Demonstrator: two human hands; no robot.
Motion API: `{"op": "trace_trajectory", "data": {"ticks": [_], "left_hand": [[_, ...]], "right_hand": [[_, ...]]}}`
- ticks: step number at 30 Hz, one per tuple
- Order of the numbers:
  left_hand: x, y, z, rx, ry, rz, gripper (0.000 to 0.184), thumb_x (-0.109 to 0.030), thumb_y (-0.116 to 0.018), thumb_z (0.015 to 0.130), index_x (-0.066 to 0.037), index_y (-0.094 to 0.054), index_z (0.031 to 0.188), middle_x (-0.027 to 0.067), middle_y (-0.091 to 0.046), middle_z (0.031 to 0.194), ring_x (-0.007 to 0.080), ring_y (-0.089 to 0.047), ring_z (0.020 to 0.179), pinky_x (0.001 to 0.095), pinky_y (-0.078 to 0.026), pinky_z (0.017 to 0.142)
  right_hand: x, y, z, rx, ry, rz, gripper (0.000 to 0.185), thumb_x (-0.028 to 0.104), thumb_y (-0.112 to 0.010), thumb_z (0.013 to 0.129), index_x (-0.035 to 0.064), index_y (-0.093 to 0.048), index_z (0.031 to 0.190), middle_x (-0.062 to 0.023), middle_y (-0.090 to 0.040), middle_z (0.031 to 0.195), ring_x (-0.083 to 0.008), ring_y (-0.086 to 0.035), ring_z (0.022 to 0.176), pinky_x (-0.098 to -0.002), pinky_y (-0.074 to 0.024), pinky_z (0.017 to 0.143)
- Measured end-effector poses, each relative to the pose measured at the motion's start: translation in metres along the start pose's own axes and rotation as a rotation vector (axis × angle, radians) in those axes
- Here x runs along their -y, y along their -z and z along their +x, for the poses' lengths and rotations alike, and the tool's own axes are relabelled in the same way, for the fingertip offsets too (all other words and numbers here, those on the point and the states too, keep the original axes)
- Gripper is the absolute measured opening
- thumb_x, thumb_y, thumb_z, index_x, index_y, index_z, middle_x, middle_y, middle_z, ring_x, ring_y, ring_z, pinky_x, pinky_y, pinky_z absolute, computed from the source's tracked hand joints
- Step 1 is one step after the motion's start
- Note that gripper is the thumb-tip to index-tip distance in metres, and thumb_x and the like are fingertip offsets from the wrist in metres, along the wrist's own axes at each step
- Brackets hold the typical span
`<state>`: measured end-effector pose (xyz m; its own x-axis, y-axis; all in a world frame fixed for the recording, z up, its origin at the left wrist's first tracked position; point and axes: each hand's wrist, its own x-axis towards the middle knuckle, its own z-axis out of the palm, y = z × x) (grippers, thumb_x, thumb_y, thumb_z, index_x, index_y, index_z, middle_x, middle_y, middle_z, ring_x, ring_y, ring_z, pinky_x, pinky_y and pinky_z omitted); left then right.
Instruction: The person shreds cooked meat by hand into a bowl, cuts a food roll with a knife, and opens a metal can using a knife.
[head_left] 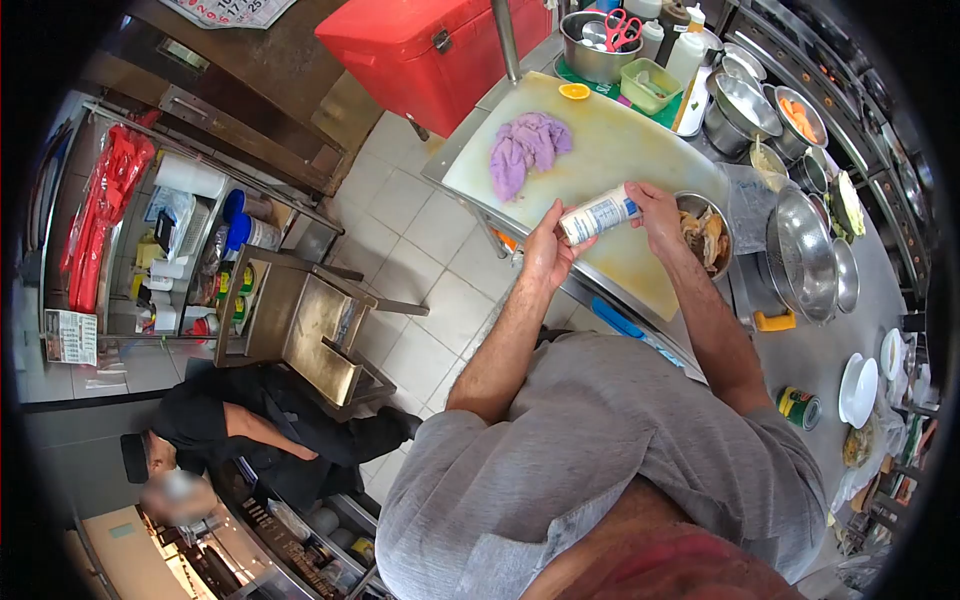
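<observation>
Between my hands I hold a white cylindrical container (600,216) with a printed label, tilted over the cutting board's near edge. My left hand (550,248) grips its left end, and my right hand (655,212) has its fingers on the right end. A large pale cutting board (640,140) lies under it, with a crumpled purple cloth (530,150) beyond my left hand. Just right of my right hand, a metal bowl holds browned pieces of food, perhaps meat (706,238). A cut orange or lemon piece (574,91) rests at the board's far edge.
A red cooler (400,60) stands past the board. Red scissors (624,28) rest in a metal pot. To the right are a colander (800,250), a can (799,408) and white plates (858,390). A person in black (260,420) bends at the lower left.
</observation>
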<state>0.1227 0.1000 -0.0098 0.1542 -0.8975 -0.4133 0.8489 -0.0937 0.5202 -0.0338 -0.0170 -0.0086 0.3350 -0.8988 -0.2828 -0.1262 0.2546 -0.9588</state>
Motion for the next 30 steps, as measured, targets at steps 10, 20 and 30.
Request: {"op": "trace_trajectory", "data": {"ticks": [10,20,30], "left_hand": [[0.026,-0.010,-0.014,-0.042,-0.101,-0.129,0.038,-0.029,-0.050,0.092,0.004,-0.048,0.110,0.0168,-0.058,0.106,0.0249,-0.061,0.095,0.0366,-0.056,0.074],[0.034,-0.011,-0.026,-0.108,-0.118,-0.195,0.035,-0.025,-0.053,0.091,0.003,-0.048,0.110,0.0167,-0.058,0.104,0.0251,-0.061,0.094,0.0373,-0.057,0.073],[0.018,-0.008,-0.022,-0.039,-0.082,-0.114,0.031,-0.021,-0.054,0.090,0.003,-0.048,0.108,0.0155,-0.057,0.104,0.0254,-0.061,0.094,0.0387,-0.057,0.075]], "right_hand": [[0.005,0.025,0.003,0.277,0.010,0.132,0.026,0.025,-0.060,0.087,0.0039,-0.063,0.102,0.0014,-0.062,0.089,-0.0070,-0.052,0.077,-0.0230,-0.0393,0.064],[-0.014,0.023,0.013,0.341,0.046,0.157,0.024,0.017,-0.060,0.086,0.0037,-0.061,0.107,-0.0005,-0.062,0.096,-0.0075,-0.053,0.084,-0.0239,-0.0395,0.068],[0.018,-0.001,0.007,0.208,-0.125,0.022,0.017,0.028,-0.061,0.083,0.0110,-0.061,0.088,0.0030,-0.059,0.078,-0.0090,-0.050,0.068,-0.0264,-0.0364,0.062]]}}
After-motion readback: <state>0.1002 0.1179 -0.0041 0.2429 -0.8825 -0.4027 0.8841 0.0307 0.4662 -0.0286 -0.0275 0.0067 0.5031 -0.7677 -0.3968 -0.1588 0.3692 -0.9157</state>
